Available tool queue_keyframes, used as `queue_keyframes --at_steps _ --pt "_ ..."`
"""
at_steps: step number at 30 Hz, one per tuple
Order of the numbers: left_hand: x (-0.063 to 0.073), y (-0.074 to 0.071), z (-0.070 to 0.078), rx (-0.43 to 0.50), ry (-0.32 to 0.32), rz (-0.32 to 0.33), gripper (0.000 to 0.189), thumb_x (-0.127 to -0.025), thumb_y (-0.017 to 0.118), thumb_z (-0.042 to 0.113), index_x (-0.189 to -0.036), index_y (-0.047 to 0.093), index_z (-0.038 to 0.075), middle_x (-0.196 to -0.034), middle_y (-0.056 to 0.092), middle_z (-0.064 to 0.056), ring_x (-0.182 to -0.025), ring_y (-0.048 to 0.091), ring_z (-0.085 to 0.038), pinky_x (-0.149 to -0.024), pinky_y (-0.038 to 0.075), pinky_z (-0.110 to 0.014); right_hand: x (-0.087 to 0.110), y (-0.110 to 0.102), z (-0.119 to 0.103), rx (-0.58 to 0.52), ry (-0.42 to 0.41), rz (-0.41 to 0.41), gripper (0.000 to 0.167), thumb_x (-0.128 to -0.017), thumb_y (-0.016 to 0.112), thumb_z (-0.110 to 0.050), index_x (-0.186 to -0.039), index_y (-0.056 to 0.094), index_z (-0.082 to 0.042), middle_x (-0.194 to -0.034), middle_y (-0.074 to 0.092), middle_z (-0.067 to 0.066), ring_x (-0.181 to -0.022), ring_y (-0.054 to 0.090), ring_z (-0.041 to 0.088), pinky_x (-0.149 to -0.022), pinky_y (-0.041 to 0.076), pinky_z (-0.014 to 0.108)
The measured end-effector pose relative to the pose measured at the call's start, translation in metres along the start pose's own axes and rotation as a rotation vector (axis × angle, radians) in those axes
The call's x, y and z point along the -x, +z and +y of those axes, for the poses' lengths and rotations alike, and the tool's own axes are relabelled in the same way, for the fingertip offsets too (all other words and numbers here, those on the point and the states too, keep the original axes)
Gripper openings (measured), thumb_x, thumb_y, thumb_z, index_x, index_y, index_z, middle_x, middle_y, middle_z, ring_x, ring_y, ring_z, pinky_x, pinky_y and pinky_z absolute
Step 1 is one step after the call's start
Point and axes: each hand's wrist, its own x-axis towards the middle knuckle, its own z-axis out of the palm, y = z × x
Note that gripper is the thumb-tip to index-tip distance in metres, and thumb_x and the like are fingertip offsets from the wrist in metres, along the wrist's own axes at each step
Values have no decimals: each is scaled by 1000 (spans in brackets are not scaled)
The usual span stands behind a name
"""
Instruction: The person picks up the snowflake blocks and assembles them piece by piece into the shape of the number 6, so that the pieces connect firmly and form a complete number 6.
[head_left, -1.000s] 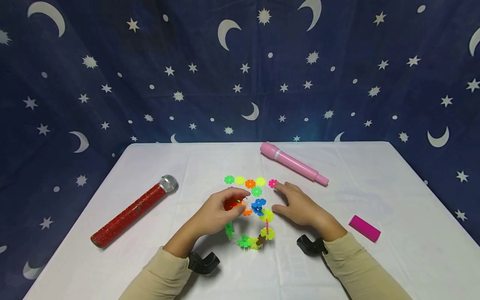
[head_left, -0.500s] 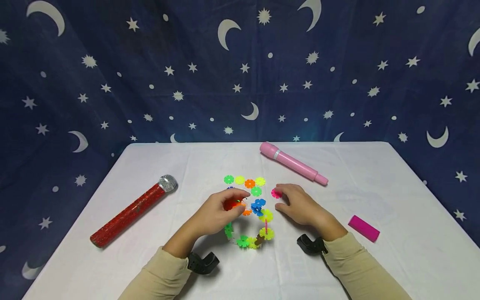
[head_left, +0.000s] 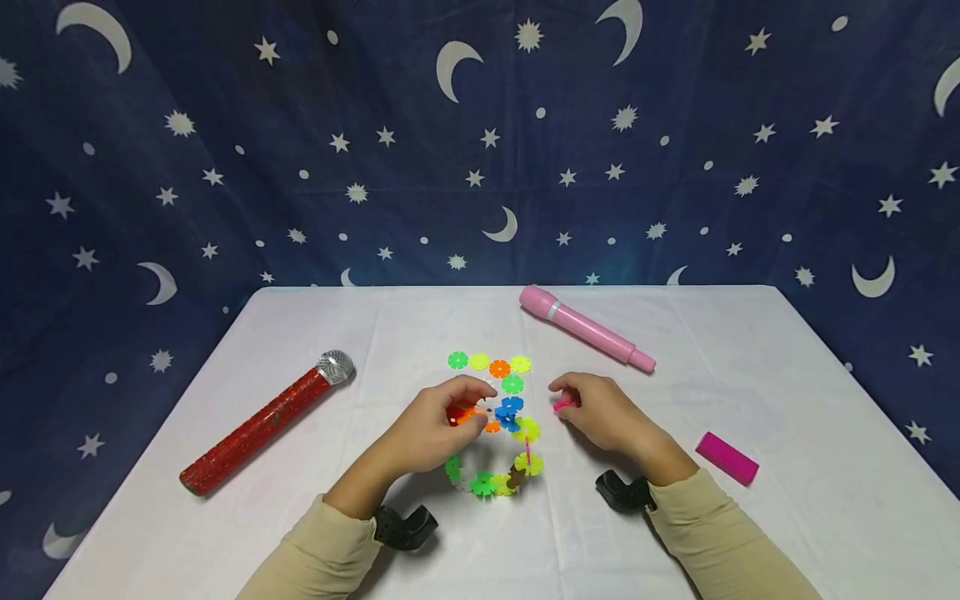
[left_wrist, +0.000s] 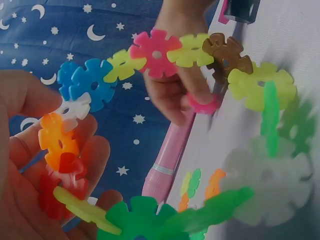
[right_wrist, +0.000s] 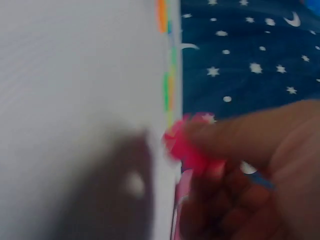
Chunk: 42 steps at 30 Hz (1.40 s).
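Observation:
A ring of linked snowflake discs (left_wrist: 157, 52) in many colours hangs from my left hand (head_left: 442, 425), whose thumb and fingers pinch it near the white and orange discs (left_wrist: 59, 142). Blue discs (head_left: 510, 413) stand on the ring's right side in the head view. Just right of the ring, my right hand (head_left: 603, 408) pinches a single pink snowflake disc (right_wrist: 190, 142) between thumb and fingers. Apart from the ring, that pink disc (left_wrist: 202, 103) shows behind it in the left wrist view. My left palm covers part of the ring in the head view.
Loose discs (head_left: 499, 368) lie in a short row on the white table (head_left: 375, 333) beyond my hands. At the left is a red microphone (head_left: 266, 425), at the back a pink microphone (head_left: 588, 325), and at the right a magenta cylinder (head_left: 727, 457).
My right hand has picked the pink disc from the right end of the loose row and drawn it nearer. The left hand stays nearly still; the ring has shifted slightly left.

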Motion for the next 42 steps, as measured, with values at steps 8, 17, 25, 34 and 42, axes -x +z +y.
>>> queue_keyframes --at_steps 8,17,25,34,42 --pt "-1 0 4 -5 -30 0 30 -91 74 23 -118 69 11 -100 66 5 -89 59 -17 -79 52 -34 13 -19 -29 -465 -90 87 16 -87 79 -12 -97 72 -4 -84 71 2 -73 69 21 -70 57 29" --pt "-1 0 6 -46 -7 28 35 -89 77 23 -121 71 11 -106 67 5 -79 53 -18 -67 49 -28 19 -21 -43 -517 -271 53 18 -90 72 0 -107 75 1 -95 74 4 -84 72 18 -79 57 30" --pt "-1 3 6 -5 1 29 29 -90 76 20 -116 72 9 -96 68 3 -75 54 -16 -65 48 -27 19 -17 -45 -481 -240 112 18 -89 75 -3 -107 75 0 -95 74 1 -87 70 15 -78 57 30" --pt "0 3 8 30 -3 13 27 -89 78 20 -114 73 12 -72 45 0 -61 40 -14 -55 35 -25 21 -13 -51 -465 -277 143 16 -87 76 -2 -103 76 -2 -92 74 3 -83 69 15 -73 57 31" --pt "0 1 9 30 17 20 27 -87 79 18 -113 74 9 -70 44 3 -61 40 -12 -55 35 -23 21 -7 -56 -456 -313 201 14 -84 77 1 -99 77 0 -87 74 5 -79 69 14 -76 57 29"
